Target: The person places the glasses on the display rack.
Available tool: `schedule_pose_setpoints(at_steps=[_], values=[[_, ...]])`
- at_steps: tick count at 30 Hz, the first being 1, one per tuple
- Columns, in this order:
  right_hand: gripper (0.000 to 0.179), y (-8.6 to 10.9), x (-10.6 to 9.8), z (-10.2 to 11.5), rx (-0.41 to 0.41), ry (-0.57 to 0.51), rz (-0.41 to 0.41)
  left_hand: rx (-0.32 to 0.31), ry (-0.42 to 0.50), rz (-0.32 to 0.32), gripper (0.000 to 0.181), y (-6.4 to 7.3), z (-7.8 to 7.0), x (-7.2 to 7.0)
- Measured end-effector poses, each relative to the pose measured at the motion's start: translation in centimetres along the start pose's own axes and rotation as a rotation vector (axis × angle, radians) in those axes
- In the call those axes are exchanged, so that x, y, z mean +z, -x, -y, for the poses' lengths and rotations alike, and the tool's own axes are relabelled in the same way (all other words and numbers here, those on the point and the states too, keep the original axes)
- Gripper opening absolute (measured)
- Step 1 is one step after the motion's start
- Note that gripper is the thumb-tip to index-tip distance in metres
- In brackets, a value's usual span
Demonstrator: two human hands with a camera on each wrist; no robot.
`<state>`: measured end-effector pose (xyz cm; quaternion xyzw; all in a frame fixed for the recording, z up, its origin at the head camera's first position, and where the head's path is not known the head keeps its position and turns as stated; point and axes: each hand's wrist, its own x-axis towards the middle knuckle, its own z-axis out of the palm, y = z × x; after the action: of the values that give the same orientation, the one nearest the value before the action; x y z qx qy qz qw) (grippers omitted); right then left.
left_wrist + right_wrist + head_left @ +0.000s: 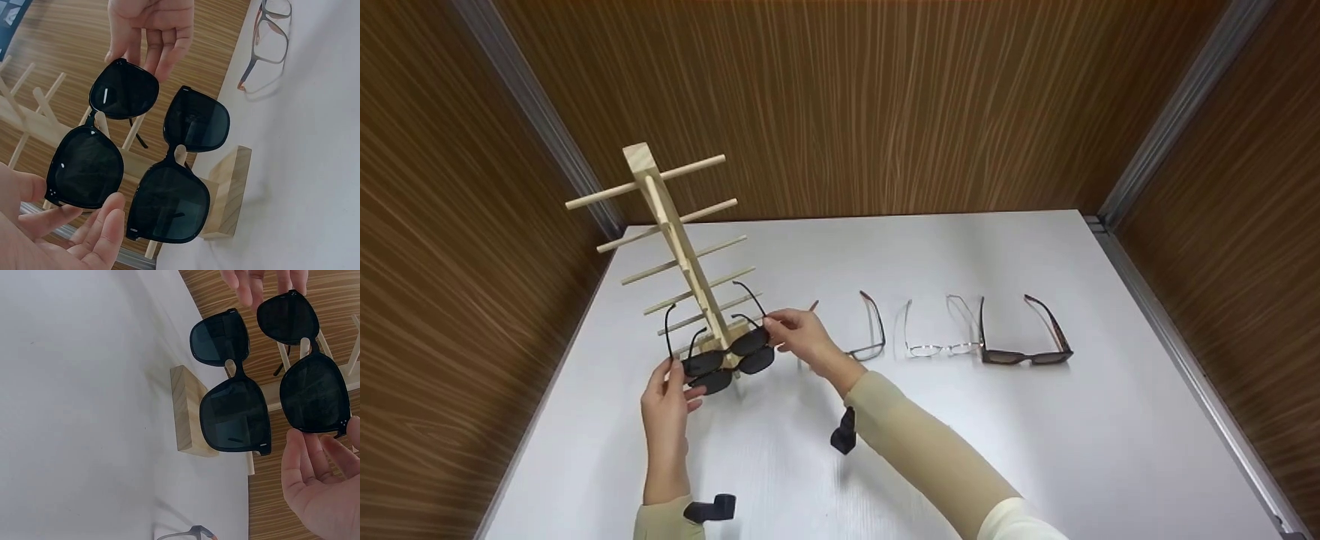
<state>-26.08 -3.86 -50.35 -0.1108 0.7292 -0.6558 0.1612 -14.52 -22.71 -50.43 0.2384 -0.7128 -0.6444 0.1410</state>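
A pair of black sunglasses [703, 363] is held at its two outer corners, with the dark lenses facing me and the temples stretching back on either side of the wooden display stand [679, 244]. My left hand [665, 401] pinches the left hinge corner. At the opposite corner, thumb and fingers of my right hand [808, 339] grip the frame. Just below, a second pair of black sunglasses [169, 202] sits on the stand, its bridge over a peg tip. In the left wrist view, a peg end also shows at the held pair's bridge.
Right of the stand on the white table [960, 442] lie dark-framed eyeglasses [870, 350], partly behind my right hand, thin clear-lensed glasses [928, 350] and brown sunglasses [1026, 358]. Several bare wooden crossbars [694, 168] stick out higher up. Wood-grain panels [840, 112] enclose the table.
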Motion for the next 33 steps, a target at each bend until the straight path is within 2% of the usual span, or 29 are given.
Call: schedule_pose_setpoints(at_steps=[14,24,33], values=[[0.032,-0.1,-0.2,-0.5,0.026,-0.041,0.014,-0.002,-0.019,0.008,0.055,-0.1,0.4,0.0],[0.029,0.3,-0.9,-1.7,0.066,-0.146,0.028,-0.005,0.003,-0.023,0.051,0.5,0.9,-0.2],[0.029,1.1,-2.0,-2.4,0.052,-0.167,0.001,0.015,0.008,-0.051,0.046,1.0,1.4,-0.6]])
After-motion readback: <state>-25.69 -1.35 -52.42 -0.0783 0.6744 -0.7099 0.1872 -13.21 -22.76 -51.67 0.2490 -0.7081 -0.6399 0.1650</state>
